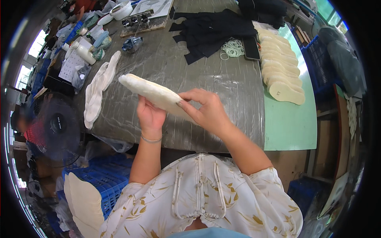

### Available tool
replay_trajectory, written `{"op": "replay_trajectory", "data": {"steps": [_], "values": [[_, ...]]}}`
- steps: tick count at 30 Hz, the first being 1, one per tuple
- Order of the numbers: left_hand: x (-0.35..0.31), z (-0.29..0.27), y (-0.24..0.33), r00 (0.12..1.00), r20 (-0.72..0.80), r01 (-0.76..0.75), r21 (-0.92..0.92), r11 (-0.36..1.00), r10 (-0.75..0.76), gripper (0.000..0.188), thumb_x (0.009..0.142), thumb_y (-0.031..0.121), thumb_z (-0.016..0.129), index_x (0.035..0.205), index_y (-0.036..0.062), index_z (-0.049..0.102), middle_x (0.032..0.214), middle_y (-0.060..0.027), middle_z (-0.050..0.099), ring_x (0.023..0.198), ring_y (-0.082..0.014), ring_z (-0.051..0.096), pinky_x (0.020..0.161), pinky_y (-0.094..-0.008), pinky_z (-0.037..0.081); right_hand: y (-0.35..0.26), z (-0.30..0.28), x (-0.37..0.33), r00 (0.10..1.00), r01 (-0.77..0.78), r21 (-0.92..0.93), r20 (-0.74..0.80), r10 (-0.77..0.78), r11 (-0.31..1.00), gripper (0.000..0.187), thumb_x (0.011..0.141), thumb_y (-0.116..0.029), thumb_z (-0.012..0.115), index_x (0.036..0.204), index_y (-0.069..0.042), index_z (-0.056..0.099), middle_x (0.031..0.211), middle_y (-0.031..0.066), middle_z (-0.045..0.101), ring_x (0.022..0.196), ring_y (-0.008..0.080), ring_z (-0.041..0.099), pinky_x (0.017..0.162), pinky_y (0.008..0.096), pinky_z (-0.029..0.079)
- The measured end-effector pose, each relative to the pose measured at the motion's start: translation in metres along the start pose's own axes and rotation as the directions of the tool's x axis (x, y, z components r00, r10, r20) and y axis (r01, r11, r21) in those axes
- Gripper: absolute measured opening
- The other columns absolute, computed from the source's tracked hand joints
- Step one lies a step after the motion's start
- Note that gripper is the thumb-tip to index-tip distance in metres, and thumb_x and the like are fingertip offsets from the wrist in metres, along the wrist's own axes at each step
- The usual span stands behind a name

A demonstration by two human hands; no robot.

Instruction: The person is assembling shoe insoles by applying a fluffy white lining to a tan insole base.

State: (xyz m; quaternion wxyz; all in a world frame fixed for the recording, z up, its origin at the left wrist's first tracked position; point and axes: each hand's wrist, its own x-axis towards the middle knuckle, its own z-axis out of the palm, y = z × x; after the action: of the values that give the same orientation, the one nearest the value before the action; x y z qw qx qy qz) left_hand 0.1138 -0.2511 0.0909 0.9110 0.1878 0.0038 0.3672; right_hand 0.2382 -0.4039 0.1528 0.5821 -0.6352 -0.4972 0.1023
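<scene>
A pale insole [152, 90] with a fluffy white pile is held tilted above the table, its far end pointing up and left. My left hand [152, 117] supports it from below; its fingers go behind the insole and are partly hidden. At the near end, my right hand [204, 106] pinches the edge between thumb and fingers. White fluffy insole pieces [99, 93] lie to the left of my hands. A long overlapping row of cream insoles [282, 71] runs along the right side.
The plastic-covered table [230, 103] carries black fabric pieces [212, 31], a coil of pale elastic cord [233, 48] and a phone [251, 48]. A green board [291, 129] lies at right. Left stand a fan [57, 125], a white bottle [83, 52] and a blue crate [113, 190] beside cream sheets [83, 202].
</scene>
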Motion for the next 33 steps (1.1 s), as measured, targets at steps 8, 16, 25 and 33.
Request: {"op": "replay_trajectory", "data": {"steps": [8, 16, 25, 33], "values": [[0.012, -0.001, -0.001, 0.968, 0.249, 0.030, -0.161, 0.987, 0.011, 0.032, 0.088, 0.012, 0.065, 0.117, 0.0154, 0.052, 0.106, 0.0022, 0.055, 0.095, -0.0161, 0.053, 0.090, -0.0360, 0.041, -0.016, 0.003, -0.021, 0.976, 0.214, -0.261, 0.025, -0.215, 0.941, 0.034, 0.072, -0.021, 0.078, 0.100, -0.004, 0.067, 0.091, 0.0080, 0.068, 0.084, 0.0269, 0.062, 0.080, 0.0374, 0.044], [0.014, 0.002, 0.001, 0.973, 0.227, -0.005, -0.171, 0.985, 0.044, 0.032, 0.085, 0.007, 0.062, 0.116, 0.0136, 0.054, 0.104, 0.0025, 0.057, 0.094, -0.0155, 0.053, 0.089, -0.0339, 0.041, -0.011, 0.006, -0.030, 0.960, 0.246, -0.356, -0.038, -0.277, 0.902, 0.038, 0.069, -0.024, 0.079, 0.097, -0.003, 0.066, 0.089, 0.0075, 0.065, 0.079, 0.0263, 0.061, 0.078, 0.0386, 0.046], [0.014, 0.003, 0.006, 0.979, 0.197, -0.026, -0.165, 0.986, 0.058, 0.029, 0.087, 0.006, 0.061, 0.116, 0.0107, 0.058, 0.106, 0.0010, 0.058, 0.095, -0.0172, 0.054, 0.090, -0.0353, 0.042, -0.007, 0.003, -0.035, 0.965, 0.225, -0.360, -0.049, -0.259, 0.905, 0.032, 0.073, -0.018, 0.077, 0.098, -0.002, 0.066, 0.090, 0.0078, 0.067, 0.082, 0.0251, 0.063, 0.080, 0.0387, 0.046], [0.011, -0.001, 0.014, 0.991, -0.040, -0.125, -0.013, 0.992, 0.124, 0.023, 0.096, 0.020, 0.052, 0.109, 0.0028, 0.058, 0.082, -0.0068, 0.056, 0.079, -0.0193, 0.052, 0.081, -0.0363, 0.046, 0.006, -0.004, -0.048, 0.952, 0.192, -0.413, -0.143, -0.271, 0.890, 0.026, 0.066, -0.013, 0.079, 0.086, -0.007, 0.063, 0.104, 0.0078, 0.064, 0.089, 0.0256, 0.061, 0.079, 0.0388, 0.045]]}}
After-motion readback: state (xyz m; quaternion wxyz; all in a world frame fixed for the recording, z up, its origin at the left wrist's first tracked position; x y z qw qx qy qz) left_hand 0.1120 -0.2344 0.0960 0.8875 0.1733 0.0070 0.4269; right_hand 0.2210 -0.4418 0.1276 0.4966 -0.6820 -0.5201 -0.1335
